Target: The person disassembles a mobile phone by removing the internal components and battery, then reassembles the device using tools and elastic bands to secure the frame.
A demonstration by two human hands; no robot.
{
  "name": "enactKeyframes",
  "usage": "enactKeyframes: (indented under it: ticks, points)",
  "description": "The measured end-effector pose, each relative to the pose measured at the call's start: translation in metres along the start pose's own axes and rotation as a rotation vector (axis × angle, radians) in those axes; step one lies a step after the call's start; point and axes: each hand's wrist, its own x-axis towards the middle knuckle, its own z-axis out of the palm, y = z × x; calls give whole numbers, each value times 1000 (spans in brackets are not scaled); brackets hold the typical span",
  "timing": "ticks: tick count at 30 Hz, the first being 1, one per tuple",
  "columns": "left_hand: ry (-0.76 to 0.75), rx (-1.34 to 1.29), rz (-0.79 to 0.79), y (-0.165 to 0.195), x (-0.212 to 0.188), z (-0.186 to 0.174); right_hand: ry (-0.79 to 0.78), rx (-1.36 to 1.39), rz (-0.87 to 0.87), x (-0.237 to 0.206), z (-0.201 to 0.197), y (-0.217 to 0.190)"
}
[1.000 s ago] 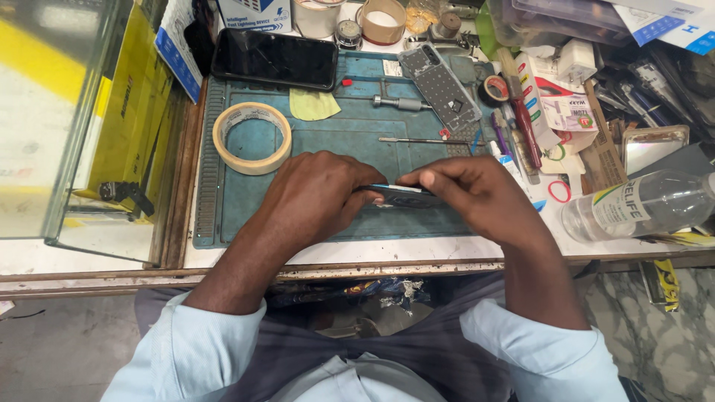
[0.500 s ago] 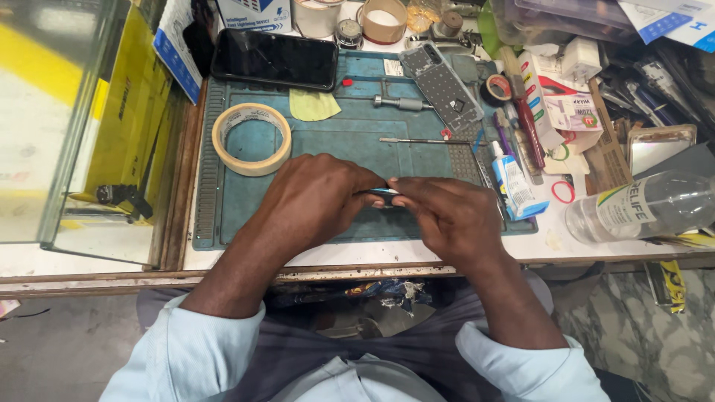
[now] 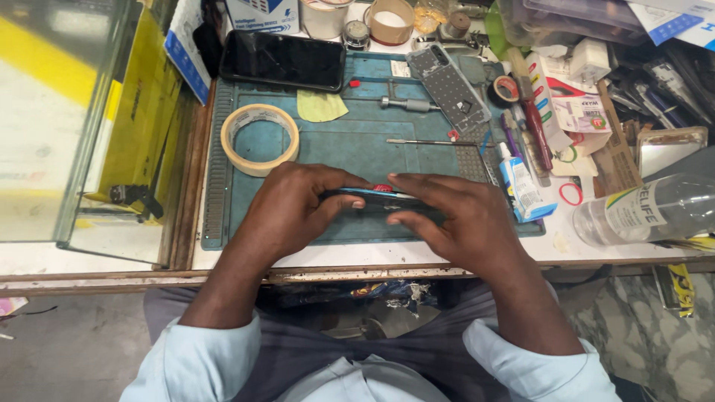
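Both my hands hold a thin dark phone (image 3: 380, 196) edge-on just above the blue-green work mat (image 3: 350, 141). My left hand (image 3: 294, 208) grips its left end, thumb underneath and fingers curled over the top. My right hand (image 3: 454, 219) covers its right end, fingers stretched along the upper edge. A small red spot shows on the phone between my fingertips. Most of the phone is hidden by my hands.
On the mat lie a roll of beige tape (image 3: 260, 138), a yellow scrap (image 3: 320, 106), a screwdriver (image 3: 406, 104), a thin metal tool (image 3: 421, 141) and a grey phone back (image 3: 450, 85). A black phone (image 3: 283, 59) lies behind. A clear bottle (image 3: 648, 216) and clutter fill the right; a glass panel (image 3: 67, 119) stands left.
My right hand has slid left along the phone and turned flatter over it. The left hand stays clamped on its end.
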Motion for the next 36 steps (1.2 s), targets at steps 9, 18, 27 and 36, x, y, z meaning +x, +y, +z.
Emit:
enactKeyframes:
  ticks: [9, 18, 27, 36]
  points:
    - [60, 20, 142, -14, -2, -2, 36, -124, -62, 12, 24, -16]
    - [64, 25, 117, -16, -3, -4, 61, -190, -101, 14, 28, -21]
    - [8, -21, 87, -22, -2, -11, 75, -164, -81, 22, 36, -32]
    - [12, -44, 89, -30, -1, -9, 101, -184, -123, 27, 45, -31]
